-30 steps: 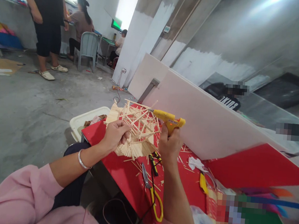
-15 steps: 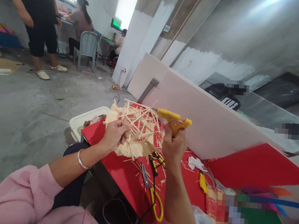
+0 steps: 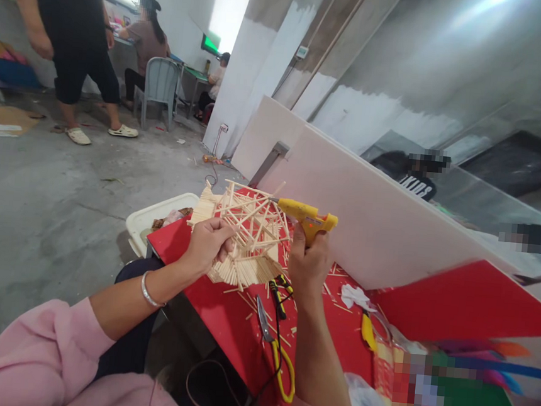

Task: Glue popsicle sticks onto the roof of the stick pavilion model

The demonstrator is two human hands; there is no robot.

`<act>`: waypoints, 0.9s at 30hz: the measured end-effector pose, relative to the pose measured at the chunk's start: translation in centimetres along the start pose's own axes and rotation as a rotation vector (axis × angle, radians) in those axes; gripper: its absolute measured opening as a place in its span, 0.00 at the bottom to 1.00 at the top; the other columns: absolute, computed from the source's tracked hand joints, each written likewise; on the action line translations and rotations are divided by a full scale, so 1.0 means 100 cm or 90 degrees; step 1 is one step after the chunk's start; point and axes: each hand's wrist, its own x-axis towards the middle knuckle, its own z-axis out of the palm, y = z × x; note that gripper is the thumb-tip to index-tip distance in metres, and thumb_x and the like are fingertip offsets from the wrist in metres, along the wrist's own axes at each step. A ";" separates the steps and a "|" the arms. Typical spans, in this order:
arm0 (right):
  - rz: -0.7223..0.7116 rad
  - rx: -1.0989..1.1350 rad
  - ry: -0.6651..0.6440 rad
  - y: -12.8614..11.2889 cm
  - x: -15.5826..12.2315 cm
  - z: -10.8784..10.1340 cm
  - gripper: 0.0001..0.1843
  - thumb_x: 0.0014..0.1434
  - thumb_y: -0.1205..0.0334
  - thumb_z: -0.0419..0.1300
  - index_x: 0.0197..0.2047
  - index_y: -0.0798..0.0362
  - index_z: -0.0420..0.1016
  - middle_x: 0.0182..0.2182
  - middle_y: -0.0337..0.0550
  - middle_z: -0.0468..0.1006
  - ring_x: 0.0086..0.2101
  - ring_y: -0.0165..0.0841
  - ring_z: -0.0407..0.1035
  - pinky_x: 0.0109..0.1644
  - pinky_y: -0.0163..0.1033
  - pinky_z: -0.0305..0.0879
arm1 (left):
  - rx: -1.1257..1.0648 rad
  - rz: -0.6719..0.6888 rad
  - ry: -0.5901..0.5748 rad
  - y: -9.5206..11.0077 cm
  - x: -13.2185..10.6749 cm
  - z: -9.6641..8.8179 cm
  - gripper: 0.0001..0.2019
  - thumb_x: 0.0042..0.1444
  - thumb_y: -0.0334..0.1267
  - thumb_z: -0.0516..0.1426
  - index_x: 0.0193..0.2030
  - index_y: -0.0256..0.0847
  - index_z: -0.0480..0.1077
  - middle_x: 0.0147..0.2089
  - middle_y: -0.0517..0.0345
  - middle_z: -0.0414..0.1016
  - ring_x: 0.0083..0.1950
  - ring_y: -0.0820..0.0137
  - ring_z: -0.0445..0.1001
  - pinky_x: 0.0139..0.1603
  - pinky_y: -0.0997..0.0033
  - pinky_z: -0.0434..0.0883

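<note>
My left hand (image 3: 211,243) pinches the near left side of a frame of thin wooden sticks (image 3: 256,217), glued together at many angles. Beneath and around that frame lies a piece made of sticks set side by side (image 3: 233,274). My right hand (image 3: 310,257) is wrapped round the handle of a yellow glue gun (image 3: 305,213), whose small light glows orange. The gun's nozzle points left and reaches the upper right sticks of the frame; whether it touches them I cannot tell. Yellow-handled scissors (image 3: 283,368) lie on the red table (image 3: 221,331) below my right hand.
Loose sticks, a black-and-yellow tool (image 3: 277,297) and a crumpled white tissue (image 3: 354,297) lie on the table. A white tub (image 3: 142,220) stands beyond its left edge. White boards (image 3: 346,203) rise behind it. Another person (image 3: 83,41) stands at the far left.
My right hand and the glue gun have shifted slightly left, bringing the nozzle further in over the stick frame. My left hand stays put. The standing person has moved a foot to the right.
</note>
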 end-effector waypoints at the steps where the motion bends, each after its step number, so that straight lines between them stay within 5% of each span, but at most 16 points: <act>1: -0.001 0.001 -0.001 0.000 0.000 0.000 0.20 0.64 0.46 0.52 0.45 0.55 0.71 0.33 0.49 0.75 0.31 0.37 0.67 0.35 0.43 0.56 | 0.005 0.004 0.004 0.000 0.000 0.000 0.15 0.45 0.42 0.64 0.18 0.41 0.62 0.13 0.66 0.66 0.09 0.82 0.56 0.09 0.78 0.47; 27: 0.014 0.031 0.009 -0.003 -0.001 -0.007 0.21 0.64 0.45 0.52 0.47 0.54 0.71 0.31 0.46 0.74 0.31 0.37 0.67 0.36 0.42 0.58 | 0.044 0.027 0.026 0.000 -0.002 -0.002 0.15 0.46 0.42 0.64 0.18 0.41 0.62 0.12 0.67 0.66 0.09 0.82 0.56 0.09 0.78 0.47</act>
